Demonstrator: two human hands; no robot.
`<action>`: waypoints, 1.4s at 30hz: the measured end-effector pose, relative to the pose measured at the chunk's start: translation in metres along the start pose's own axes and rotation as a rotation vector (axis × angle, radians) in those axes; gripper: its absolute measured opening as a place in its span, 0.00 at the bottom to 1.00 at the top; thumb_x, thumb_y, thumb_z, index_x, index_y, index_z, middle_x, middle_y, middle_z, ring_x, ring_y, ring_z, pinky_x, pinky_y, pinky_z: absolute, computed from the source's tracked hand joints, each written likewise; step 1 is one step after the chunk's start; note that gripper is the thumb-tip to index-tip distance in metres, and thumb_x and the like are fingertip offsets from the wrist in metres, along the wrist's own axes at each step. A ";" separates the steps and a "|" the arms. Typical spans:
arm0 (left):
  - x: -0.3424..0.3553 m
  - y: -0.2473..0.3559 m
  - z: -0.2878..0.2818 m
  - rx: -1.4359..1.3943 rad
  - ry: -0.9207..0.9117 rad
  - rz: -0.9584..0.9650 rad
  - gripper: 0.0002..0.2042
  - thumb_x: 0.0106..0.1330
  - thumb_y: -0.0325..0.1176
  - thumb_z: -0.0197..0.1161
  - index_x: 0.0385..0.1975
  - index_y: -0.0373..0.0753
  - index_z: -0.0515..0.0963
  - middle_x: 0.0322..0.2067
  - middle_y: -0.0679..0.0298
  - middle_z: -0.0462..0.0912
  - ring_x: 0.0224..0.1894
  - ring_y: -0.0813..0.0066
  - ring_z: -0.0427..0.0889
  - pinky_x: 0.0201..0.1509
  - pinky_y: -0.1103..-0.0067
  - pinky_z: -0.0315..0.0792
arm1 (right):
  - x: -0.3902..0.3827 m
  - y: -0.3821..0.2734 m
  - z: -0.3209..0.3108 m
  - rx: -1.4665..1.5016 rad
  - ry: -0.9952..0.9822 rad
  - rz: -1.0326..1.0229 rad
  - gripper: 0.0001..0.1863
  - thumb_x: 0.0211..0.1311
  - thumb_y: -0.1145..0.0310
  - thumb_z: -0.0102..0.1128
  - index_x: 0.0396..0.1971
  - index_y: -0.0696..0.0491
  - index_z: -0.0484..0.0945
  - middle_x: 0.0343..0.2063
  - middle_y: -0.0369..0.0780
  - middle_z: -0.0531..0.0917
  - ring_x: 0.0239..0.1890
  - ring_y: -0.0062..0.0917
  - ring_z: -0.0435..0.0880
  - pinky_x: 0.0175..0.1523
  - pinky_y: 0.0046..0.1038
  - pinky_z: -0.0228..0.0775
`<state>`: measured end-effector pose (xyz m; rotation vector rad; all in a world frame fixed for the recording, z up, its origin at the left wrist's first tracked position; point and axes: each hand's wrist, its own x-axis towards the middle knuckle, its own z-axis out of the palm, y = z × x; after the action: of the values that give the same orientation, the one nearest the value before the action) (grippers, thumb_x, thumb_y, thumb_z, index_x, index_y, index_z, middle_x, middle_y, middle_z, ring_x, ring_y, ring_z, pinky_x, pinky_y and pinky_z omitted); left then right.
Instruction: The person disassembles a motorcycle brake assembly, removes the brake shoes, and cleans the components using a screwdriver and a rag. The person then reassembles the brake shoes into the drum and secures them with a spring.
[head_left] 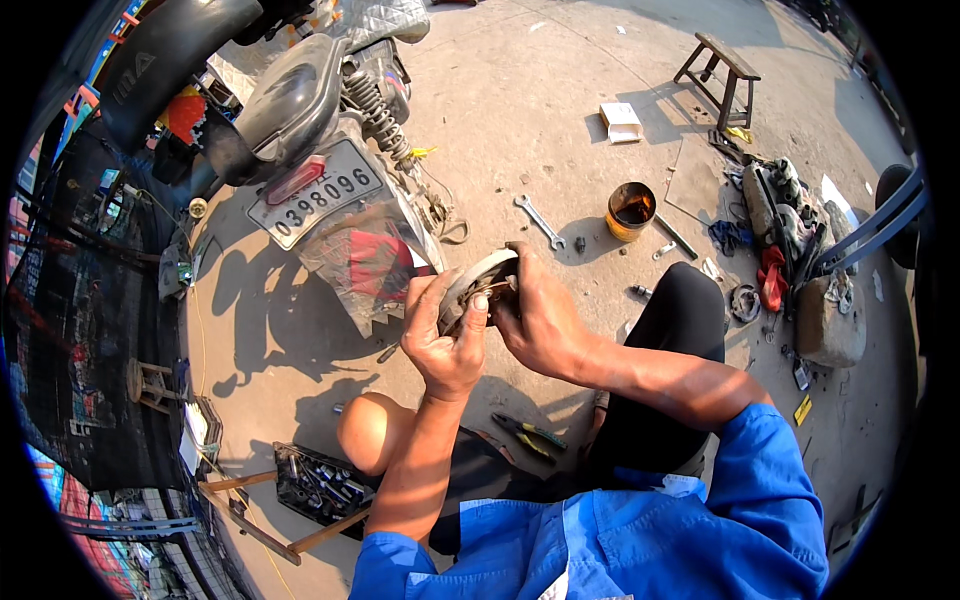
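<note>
The left hand [440, 345] and the right hand [548, 325] both held one round metal part [487, 270]. It was up off the ground, in front of the person's chest, tipped so that its open side seemed to face the person. Maybe they held it that way to look inside in the bright sun. Two hands would keep it from slipping.

The left hand was closed around the near left edge. Its thumb stuck up along the inside, and its fingers bent around the outside. The right hand curled over the right edge with its back turned up, but I cannot tell where all its fingertips were. The left arm came almost straight up from below. The right arm bent at the elbow and reached across from the right, above the dark trouser leg [665, 325].

Past the hands, to the left, stood a motorbike [300, 90]. A wrench [540, 222] lay just beyond the hands, and a tin can [627, 230] with something dark in it stood to the right of that. Pliers [530, 437] lay on the near side of the hands. A black tray [290, 462] of small metal bits sat nearer and to the left, perhaps so they were easy to reach.
</note>
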<state>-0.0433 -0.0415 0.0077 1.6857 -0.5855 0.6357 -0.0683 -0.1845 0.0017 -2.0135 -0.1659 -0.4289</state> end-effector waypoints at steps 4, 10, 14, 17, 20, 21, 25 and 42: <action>-0.003 -0.005 -0.001 -0.032 -0.006 -0.033 0.15 0.62 0.29 0.74 0.43 0.29 0.79 0.36 0.62 0.78 0.36 0.74 0.78 0.40 0.78 0.73 | -0.005 0.001 0.005 -0.006 0.021 0.012 0.32 0.58 0.76 0.60 0.60 0.72 0.58 0.43 0.65 0.76 0.42 0.63 0.79 0.46 0.51 0.73; -0.005 -0.004 0.001 -0.015 0.015 -0.047 0.15 0.60 0.28 0.76 0.41 0.28 0.79 0.34 0.63 0.77 0.35 0.75 0.77 0.39 0.79 0.72 | -0.008 0.004 0.012 -0.005 0.047 0.024 0.33 0.58 0.76 0.60 0.61 0.73 0.57 0.44 0.66 0.76 0.43 0.63 0.78 0.48 0.52 0.72; -0.003 -0.003 0.003 -0.003 0.027 -0.056 0.14 0.58 0.27 0.77 0.39 0.29 0.80 0.32 0.63 0.78 0.33 0.75 0.77 0.38 0.79 0.72 | -0.009 0.010 0.017 0.011 0.059 0.027 0.33 0.58 0.76 0.60 0.61 0.73 0.57 0.44 0.66 0.76 0.44 0.63 0.78 0.48 0.52 0.72; -0.002 -0.005 0.005 -0.002 0.042 -0.084 0.14 0.57 0.26 0.77 0.39 0.28 0.80 0.31 0.64 0.78 0.32 0.75 0.77 0.38 0.79 0.72 | -0.007 0.015 0.018 -0.018 0.082 -0.017 0.32 0.59 0.76 0.60 0.60 0.71 0.58 0.42 0.65 0.76 0.42 0.63 0.78 0.46 0.52 0.72; -0.001 -0.007 0.002 -0.012 0.038 -0.096 0.12 0.58 0.24 0.76 0.38 0.29 0.80 0.33 0.66 0.79 0.35 0.79 0.77 0.41 0.82 0.72 | -0.004 0.013 0.016 -0.007 0.089 -0.018 0.28 0.59 0.76 0.60 0.57 0.67 0.61 0.40 0.63 0.77 0.39 0.62 0.79 0.42 0.52 0.72; 0.000 -0.007 0.002 -0.005 0.043 -0.089 0.12 0.58 0.24 0.76 0.38 0.29 0.81 0.33 0.66 0.79 0.35 0.79 0.77 0.41 0.82 0.72 | -0.004 0.013 0.016 -0.023 0.093 -0.008 0.28 0.60 0.75 0.62 0.57 0.65 0.63 0.39 0.60 0.78 0.39 0.59 0.80 0.42 0.50 0.73; 0.000 -0.004 0.002 0.009 0.058 -0.047 0.12 0.58 0.24 0.76 0.37 0.28 0.81 0.32 0.66 0.79 0.34 0.79 0.77 0.40 0.82 0.71 | -0.003 0.012 0.014 -0.057 0.118 -0.003 0.26 0.60 0.74 0.65 0.56 0.61 0.66 0.35 0.54 0.82 0.37 0.54 0.83 0.39 0.46 0.75; 0.001 -0.027 0.011 -0.328 0.260 -0.472 0.08 0.62 0.23 0.73 0.38 0.30 0.83 0.33 0.65 0.86 0.34 0.81 0.80 0.41 0.82 0.75 | 0.017 0.017 -0.004 -0.169 -0.046 0.013 0.23 0.52 0.68 0.72 0.48 0.59 0.77 0.30 0.53 0.85 0.36 0.52 0.86 0.39 0.45 0.77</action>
<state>-0.0230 -0.0474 -0.0127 1.3371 -0.0872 0.3806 -0.0483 -0.1973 -0.0045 -2.1907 -0.1490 -0.3999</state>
